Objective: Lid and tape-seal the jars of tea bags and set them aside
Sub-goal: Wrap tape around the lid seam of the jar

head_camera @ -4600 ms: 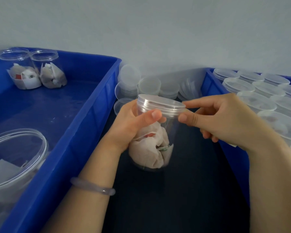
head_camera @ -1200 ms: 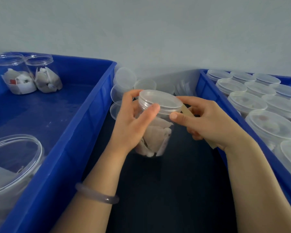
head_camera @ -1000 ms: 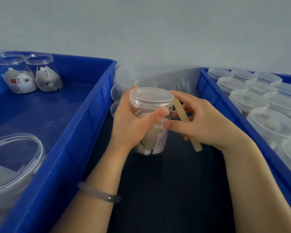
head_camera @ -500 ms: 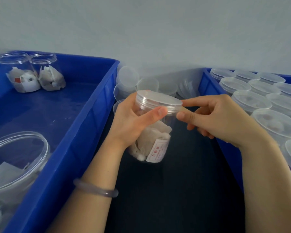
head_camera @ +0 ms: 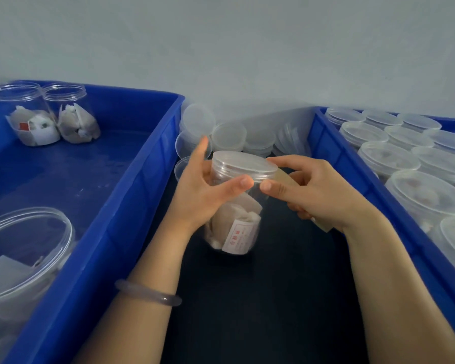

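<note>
You are holding the jar point(head_camera: 234, 206) in the gap between the two blue bins, over the dark table point(head_camera: 260, 298), and it is leaning a little toward you; whether its base is touching the table cannot be told. The lid point(head_camera: 243, 164) is sitting on the jar's mouth, and tea bags point(head_camera: 237, 219) are showing through the clear wall, one with a white tag facing you.

Your left hand point(head_camera: 202, 195) is gripping the jar from the left: the thumb is curling across the front just under the lid, while the index finger is pointing straight up beside the lid. A bracelet point(head_camera: 147, 295) is sitting on that wrist.

Your right hand point(head_camera: 318, 193) is closing round the tape point(head_camera: 284, 177), a tan strip running from the lid's right edge through the curled fingers and out below the palm. The thumb tip is pressing at the lid's rim, almost meeting your left thumb, and the index finger is reaching over the lid's far edge.

The left bin point(head_camera: 132, 206) is holding two open jars point(head_camera: 32, 114) of tea bags in its far corner and a bigger jar point(head_camera: 24, 258) near you. The right bin point(head_camera: 352, 179) is holding rows of lidded jars point(head_camera: 389, 158). Loose lids point(head_camera: 229, 136) are lying piled against the wall just behind your hands
</note>
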The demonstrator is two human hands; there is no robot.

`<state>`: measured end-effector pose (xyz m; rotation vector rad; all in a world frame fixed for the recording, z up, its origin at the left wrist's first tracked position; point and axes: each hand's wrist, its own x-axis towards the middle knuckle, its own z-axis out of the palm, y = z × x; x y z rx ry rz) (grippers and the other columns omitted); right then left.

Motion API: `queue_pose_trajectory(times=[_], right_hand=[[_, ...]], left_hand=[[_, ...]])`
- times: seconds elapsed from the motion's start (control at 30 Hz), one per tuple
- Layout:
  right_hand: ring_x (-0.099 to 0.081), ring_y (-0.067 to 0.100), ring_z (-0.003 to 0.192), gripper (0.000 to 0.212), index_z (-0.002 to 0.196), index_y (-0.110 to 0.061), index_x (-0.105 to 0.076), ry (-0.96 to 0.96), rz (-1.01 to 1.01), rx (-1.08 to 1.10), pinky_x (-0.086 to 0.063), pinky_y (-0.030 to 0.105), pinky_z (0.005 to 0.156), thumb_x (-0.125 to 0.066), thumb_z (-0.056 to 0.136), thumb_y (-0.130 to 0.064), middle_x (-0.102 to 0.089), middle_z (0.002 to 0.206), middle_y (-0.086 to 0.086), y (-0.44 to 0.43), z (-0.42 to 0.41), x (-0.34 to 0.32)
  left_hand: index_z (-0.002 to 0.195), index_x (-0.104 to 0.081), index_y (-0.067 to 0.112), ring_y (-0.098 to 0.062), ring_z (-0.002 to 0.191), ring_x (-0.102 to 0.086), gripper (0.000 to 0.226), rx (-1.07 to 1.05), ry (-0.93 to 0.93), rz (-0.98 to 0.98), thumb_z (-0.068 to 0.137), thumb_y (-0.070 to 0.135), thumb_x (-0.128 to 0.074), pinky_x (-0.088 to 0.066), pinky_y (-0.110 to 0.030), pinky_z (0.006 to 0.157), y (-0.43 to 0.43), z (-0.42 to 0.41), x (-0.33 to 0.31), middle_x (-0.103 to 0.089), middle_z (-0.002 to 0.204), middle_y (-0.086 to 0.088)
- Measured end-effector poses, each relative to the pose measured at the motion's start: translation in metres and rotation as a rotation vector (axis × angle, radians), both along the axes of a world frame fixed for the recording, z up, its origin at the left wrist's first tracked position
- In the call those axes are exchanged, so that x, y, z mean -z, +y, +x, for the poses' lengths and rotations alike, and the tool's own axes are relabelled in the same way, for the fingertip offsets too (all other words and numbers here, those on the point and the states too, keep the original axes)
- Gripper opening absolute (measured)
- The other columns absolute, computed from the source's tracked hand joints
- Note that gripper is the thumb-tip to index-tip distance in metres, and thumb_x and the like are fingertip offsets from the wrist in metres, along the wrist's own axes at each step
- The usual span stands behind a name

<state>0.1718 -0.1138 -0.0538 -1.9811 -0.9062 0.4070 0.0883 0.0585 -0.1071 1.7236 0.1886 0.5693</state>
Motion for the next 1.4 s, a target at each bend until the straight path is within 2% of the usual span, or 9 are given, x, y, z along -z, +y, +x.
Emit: queue_pose_trajectory(times=[0.23,0.47,0.6,0.73,0.87,1.0,1.13,1.33,1.4], right_hand=[[-0.063,-0.002,0.09,0.054,0.11,-0.046,-0.056,-0.13,-0.03,-0.023,-0.052,0.024,0.081,-0.077,0.061,-0.054,-0.064,0.103,-0.022,0.007,0.004,0.012],[-0.055,0.006,0.056,0.067,0.128,-0.047,-0.053,-0.096,-0.099,-0.063,-0.05,0.024,0.054,-0.076,0.065,-0.05,-0.066,0.086,0.012,0.003,0.008,0.012],[-0.064,0.011,0.058,0.056,0.113,-0.061,-0.051,-0.02,-0.085,-0.184,-0.052,0.02,0.056,-0.078,0.071,-0.035,-0.071,0.083,0.002,-0.004,0.01,0.009],[-0.059,0.01,0.054,0.061,0.124,-0.05,-0.057,-0.068,-0.075,-0.1,-0.054,0.03,0.059,-0.075,0.066,-0.047,-0.068,0.083,0.014,-0.001,0.011,0.012],[-0.05,0.017,0.058,0.06,0.122,-0.053,-0.058,-0.119,-0.073,-0.086,-0.052,0.041,0.062,-0.072,0.064,-0.056,-0.063,0.084,0.019,0.003,0.01,0.015],[-0.054,0.013,0.065,0.05,0.118,-0.057,-0.056,-0.149,-0.046,-0.133,-0.047,0.021,0.06,-0.067,0.07,-0.052,-0.071,0.091,-0.007,0.006,0.009,0.02],[-0.061,0.03,0.09,0.046,0.113,-0.063,-0.054,-0.213,-0.065,-0.138,-0.053,0.047,0.079,-0.065,0.069,-0.057,-0.07,0.105,0.002,0.008,0.01,0.021],[-0.036,0.005,0.05,0.041,0.105,-0.072,-0.049,-0.308,-0.13,-0.136,-0.033,0.017,0.05,-0.063,0.066,-0.067,-0.048,0.056,-0.008,-0.001,0.014,0.015],[-0.037,0.003,0.05,0.045,0.112,-0.067,-0.049,-0.311,-0.137,-0.133,-0.034,0.014,0.052,-0.067,0.072,-0.059,-0.046,0.053,-0.014,-0.002,0.016,0.015]], left_hand=[[0.142,-0.038,0.028,0.002,0.113,-0.046,0.126,-0.094,0.106,0.189,0.029,0.074,-0.07,-0.039,-0.007,0.072,0.001,0.001,0.004,-0.045,0.124,0.021],[0.138,-0.045,0.026,0.006,0.109,-0.051,0.12,-0.103,0.087,0.23,0.034,0.077,-0.076,-0.042,-0.01,0.079,0.009,-0.004,0.0,-0.052,0.124,0.017],[0.136,-0.047,0.026,0.004,0.109,-0.055,0.112,-0.109,0.067,0.198,0.037,0.066,-0.077,-0.046,-0.007,0.08,0.012,-0.005,0.0,-0.056,0.121,0.017],[0.135,-0.05,0.021,-0.001,0.11,-0.058,0.104,-0.072,0.05,0.141,0.045,0.058,-0.087,-0.049,-0.011,0.082,0.013,-0.006,0.002,-0.06,0.12,0.013],[0.132,-0.051,0.019,-0.002,0.109,-0.059,0.092,0.006,0.047,0.134,0.05,0.047,-0.082,-0.05,-0.016,0.086,0.014,-0.009,0.001,-0.061,0.12,0.008],[0.129,-0.052,0.019,0.002,0.106,-0.059,0.081,0.065,0.051,0.143,0.055,0.035,-0.08,-0.049,-0.013,0.082,0.019,-0.012,-0.001,-0.062,0.116,0.009],[0.132,-0.048,0.024,0.002,0.111,-0.056,0.09,0.108,0.122,0.205,0.054,0.043,-0.087,-0.048,-0.016,0.088,0.021,-0.011,-0.006,-0.059,0.122,0.013],[0.141,-0.04,0.036,0.009,0.117,-0.045,0.12,0.121,0.24,0.42,0.033,0.071,-0.081,-0.036,-0.01,0.089,0.011,-0.01,-0.018,-0.047,0.131,0.026],[0.136,-0.047,0.038,0.014,0.112,-0.047,0.108,0.106,0.187,0.412,0.036,0.066,-0.078,-0.037,-0.005,0.085,0.007,-0.009,-0.017,-0.05,0.125,0.026]])
